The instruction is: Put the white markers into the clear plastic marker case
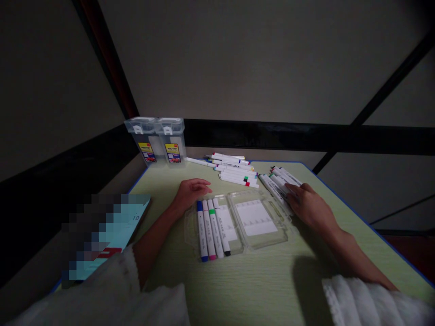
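Note:
A clear plastic marker case (268, 244) lies opened flat on the table. In its left half several white markers (211, 226) lie side by side, with blue, pink, green and black marks. Just behind that half hovers my left hand (192, 192), its fingers loosely stretched and nothing in them. To the right of the case, my right hand (311, 206) reaches over a small group of white markers (271, 183). Its fingertips are closed on one marker (281, 182) there; the thumb is partly hidden.
A loose pile of white markers (236, 168) lies at the table's back edge. Two lidded plastic boxes (154, 140) with yellow labels stand at the back left. A light-blue booklet (118, 231), partly pixelated, lies at the left edge. Dark walls (238, 68) enclose the table (244, 290).

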The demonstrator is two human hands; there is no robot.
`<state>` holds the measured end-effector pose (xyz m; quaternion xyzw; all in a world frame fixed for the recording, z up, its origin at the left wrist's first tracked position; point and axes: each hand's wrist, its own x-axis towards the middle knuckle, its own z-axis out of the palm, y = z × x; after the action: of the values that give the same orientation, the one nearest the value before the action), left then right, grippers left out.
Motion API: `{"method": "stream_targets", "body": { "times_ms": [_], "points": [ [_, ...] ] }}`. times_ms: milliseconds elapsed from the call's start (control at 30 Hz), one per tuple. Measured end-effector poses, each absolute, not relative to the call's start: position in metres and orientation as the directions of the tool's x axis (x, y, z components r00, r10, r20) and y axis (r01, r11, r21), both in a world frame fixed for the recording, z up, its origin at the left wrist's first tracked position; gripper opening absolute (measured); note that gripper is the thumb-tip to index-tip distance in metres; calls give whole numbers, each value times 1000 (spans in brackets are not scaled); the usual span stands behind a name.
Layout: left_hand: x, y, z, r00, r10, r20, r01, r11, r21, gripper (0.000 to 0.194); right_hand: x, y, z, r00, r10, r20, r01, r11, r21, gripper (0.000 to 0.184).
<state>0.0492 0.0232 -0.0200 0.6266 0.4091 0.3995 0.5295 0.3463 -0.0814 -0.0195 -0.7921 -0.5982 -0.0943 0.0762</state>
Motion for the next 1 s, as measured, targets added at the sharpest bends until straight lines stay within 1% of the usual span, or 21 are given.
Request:
{"method": "stream_targets", "body": {
  "times_ms": [333, 567, 700, 800, 867, 900, 1000],
  "points": [
    [49, 27, -23, 351, 932, 85, 106, -130, 986, 20, 343, -82, -19, 262, 935, 238, 962, -271, 9, 35],
    [51, 29, -23, 352, 931, 96, 104, -141, 985, 21, 339, -84, -17, 251, 929, 272, 964, -264, 10, 39],
    [51, 35, -20, 319, 939, 130, 84, -164, 983, 25, 336, -85, -14, 249, 919, 306, 965, -263, 7, 39],
    [51, 46, -16, 312, 929, 199, 108, -243, 964, 27, 334, -86, -11, 241, 913, 329, 967, -256, 4, 38],
    [52, 56, -13, 316, 906, 283, 186, -351, 918, 26, 332, -87, -8, 229, 912, 341, 970, -243, -2, 38],
    [53, 60, -11, 321, 889, 326, 261, -414, 872, 24, 332, -87, -8, 224, 911, 346, 972, -236, -8, 38],
    [60, 74, -8, 315, 871, 377, 351, -476, 806, 24, 331, -86, -7, 211, 909, 359, 976, -217, -24, 38]
  ]
}}
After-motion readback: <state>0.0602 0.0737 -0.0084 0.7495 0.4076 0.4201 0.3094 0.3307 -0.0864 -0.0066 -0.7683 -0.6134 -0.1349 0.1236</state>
